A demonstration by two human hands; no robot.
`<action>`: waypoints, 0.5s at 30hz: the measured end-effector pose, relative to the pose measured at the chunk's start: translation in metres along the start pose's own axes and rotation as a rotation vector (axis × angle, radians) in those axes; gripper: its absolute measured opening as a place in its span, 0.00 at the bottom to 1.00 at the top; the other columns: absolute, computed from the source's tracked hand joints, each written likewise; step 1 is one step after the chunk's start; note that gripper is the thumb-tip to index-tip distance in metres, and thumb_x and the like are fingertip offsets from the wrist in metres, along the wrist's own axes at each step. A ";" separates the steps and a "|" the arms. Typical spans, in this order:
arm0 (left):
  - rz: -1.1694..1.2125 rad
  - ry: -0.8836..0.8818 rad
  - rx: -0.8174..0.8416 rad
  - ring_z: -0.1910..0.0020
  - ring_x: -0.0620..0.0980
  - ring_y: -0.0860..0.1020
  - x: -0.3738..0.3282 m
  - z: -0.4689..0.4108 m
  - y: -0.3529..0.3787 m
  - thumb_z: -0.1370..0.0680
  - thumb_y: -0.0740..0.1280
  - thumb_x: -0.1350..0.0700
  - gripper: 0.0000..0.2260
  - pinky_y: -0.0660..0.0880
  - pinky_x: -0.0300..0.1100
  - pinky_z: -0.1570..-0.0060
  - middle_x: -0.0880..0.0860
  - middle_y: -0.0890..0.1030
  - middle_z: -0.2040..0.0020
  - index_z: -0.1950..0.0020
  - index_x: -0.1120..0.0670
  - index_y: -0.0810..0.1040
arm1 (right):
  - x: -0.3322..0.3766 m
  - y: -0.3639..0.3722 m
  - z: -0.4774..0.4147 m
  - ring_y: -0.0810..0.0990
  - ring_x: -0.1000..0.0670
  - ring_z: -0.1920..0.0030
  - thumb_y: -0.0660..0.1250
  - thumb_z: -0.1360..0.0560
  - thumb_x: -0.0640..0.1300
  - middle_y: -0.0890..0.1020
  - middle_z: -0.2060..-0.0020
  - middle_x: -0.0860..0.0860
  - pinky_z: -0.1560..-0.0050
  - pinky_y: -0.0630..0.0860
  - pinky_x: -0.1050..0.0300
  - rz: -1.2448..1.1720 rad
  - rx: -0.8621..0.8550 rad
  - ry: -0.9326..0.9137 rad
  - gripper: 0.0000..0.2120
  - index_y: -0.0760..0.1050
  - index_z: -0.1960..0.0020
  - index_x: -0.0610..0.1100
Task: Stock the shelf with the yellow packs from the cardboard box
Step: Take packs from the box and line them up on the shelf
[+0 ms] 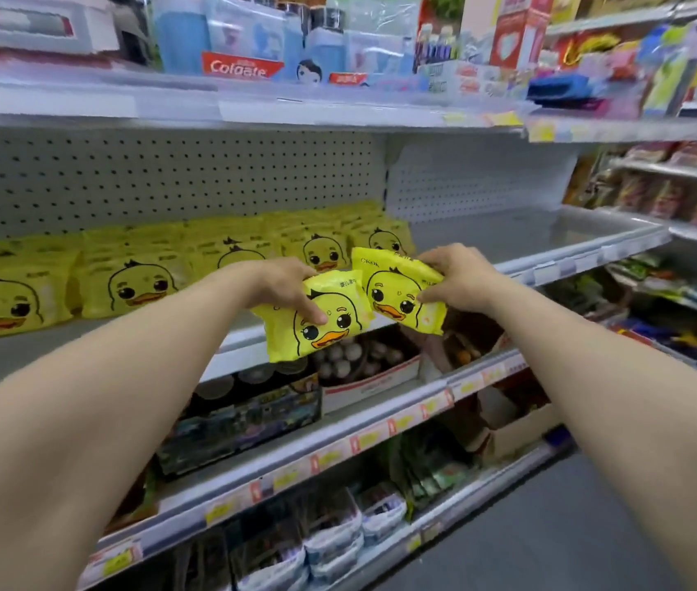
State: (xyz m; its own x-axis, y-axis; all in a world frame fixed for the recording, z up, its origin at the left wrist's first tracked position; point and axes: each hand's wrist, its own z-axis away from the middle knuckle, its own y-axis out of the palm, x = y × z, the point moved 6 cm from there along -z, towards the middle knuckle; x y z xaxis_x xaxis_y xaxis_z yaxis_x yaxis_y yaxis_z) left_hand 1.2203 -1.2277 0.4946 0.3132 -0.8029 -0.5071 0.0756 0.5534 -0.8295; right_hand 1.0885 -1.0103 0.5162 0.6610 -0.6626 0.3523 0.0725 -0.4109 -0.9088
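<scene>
My left hand [285,287] grips a yellow pack with a duck face [316,330], tilted, in front of the white shelf's edge. My right hand [453,279] grips a second yellow duck pack [393,292] just to the right, and the two packs touch. Both are held in front of the white shelf [530,236], whose left part carries rows of the same yellow duck packs [133,283] standing upright. The shelf's right part is bare. No cardboard box of packs is in view.
The shelf above holds toothpaste boxes [240,66] and blue bottles. Shelves below carry dark boxed goods [244,415] and white packets [329,535]. Another shelf unit with snacks [679,189] stands to the right. Grey floor [551,526] lies at the lower right.
</scene>
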 end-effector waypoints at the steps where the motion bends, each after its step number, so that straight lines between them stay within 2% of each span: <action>1: 0.004 0.005 -0.007 0.37 0.52 0.75 -0.003 -0.011 -0.003 0.39 0.80 0.42 0.38 0.68 0.50 0.32 0.47 0.77 0.35 0.32 0.53 0.73 | -0.008 -0.004 -0.007 0.80 0.47 0.45 0.79 0.35 0.46 0.83 0.51 0.51 0.51 0.71 0.60 -0.022 -0.014 0.010 0.27 0.79 0.36 0.53; 4: 0.016 0.016 -0.010 0.42 0.51 0.79 -0.013 -0.038 -0.007 0.36 0.81 0.47 0.33 0.72 0.50 0.35 0.48 0.80 0.39 0.34 0.52 0.75 | -0.025 -0.015 -0.026 0.80 0.50 0.50 0.79 0.34 0.44 0.84 0.54 0.53 0.50 0.74 0.59 -0.079 -0.042 0.005 0.22 0.81 0.41 0.54; 7: 0.039 0.016 0.003 0.48 0.49 0.82 -0.019 -0.063 -0.008 0.34 0.80 0.50 0.28 0.75 0.50 0.38 0.48 0.84 0.45 0.37 0.52 0.77 | -0.043 -0.019 -0.050 0.79 0.51 0.53 0.78 0.32 0.43 0.83 0.51 0.53 0.52 0.74 0.61 -0.105 -0.030 0.017 0.22 0.80 0.39 0.52; 9: -0.021 -0.023 -0.021 0.44 0.51 0.80 -0.022 -0.078 -0.010 0.35 0.80 0.46 0.33 0.74 0.49 0.36 0.49 0.82 0.41 0.33 0.52 0.75 | -0.056 -0.020 -0.069 0.77 0.53 0.52 0.78 0.32 0.44 0.83 0.48 0.51 0.50 0.70 0.63 -0.092 -0.027 0.000 0.23 0.80 0.38 0.50; 12: -0.165 -0.159 -0.067 0.33 0.54 0.73 -0.026 -0.099 -0.016 0.40 0.77 0.35 0.46 0.68 0.49 0.31 0.50 0.73 0.29 0.26 0.51 0.68 | -0.075 -0.021 -0.099 0.79 0.50 0.45 0.78 0.31 0.45 0.83 0.44 0.48 0.48 0.68 0.64 -0.070 -0.029 -0.067 0.24 0.79 0.36 0.46; 13: -0.185 -0.211 -0.071 0.31 0.55 0.71 -0.027 -0.107 -0.016 0.39 0.75 0.33 0.45 0.65 0.49 0.30 0.52 0.71 0.28 0.26 0.52 0.69 | -0.081 -0.023 -0.111 0.79 0.48 0.43 0.78 0.31 0.45 0.83 0.43 0.48 0.48 0.68 0.64 -0.069 -0.036 -0.095 0.24 0.79 0.37 0.45; 15: -0.191 -0.301 -0.057 0.28 0.55 0.67 -0.036 -0.121 -0.011 0.33 0.73 0.35 0.38 0.60 0.50 0.29 0.53 0.69 0.26 0.29 0.53 0.72 | -0.097 -0.028 -0.134 0.79 0.47 0.43 0.77 0.31 0.44 0.82 0.44 0.47 0.51 0.68 0.64 -0.080 -0.039 -0.139 0.23 0.78 0.37 0.44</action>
State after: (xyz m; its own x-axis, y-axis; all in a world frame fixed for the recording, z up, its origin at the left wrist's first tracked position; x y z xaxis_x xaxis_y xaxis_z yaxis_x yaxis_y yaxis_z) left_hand 1.0940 -1.2317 0.4933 0.5639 -0.7848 -0.2572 0.1094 0.3797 -0.9186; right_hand 0.9218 -1.0183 0.5372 0.7516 -0.5345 0.3866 0.1020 -0.4848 -0.8686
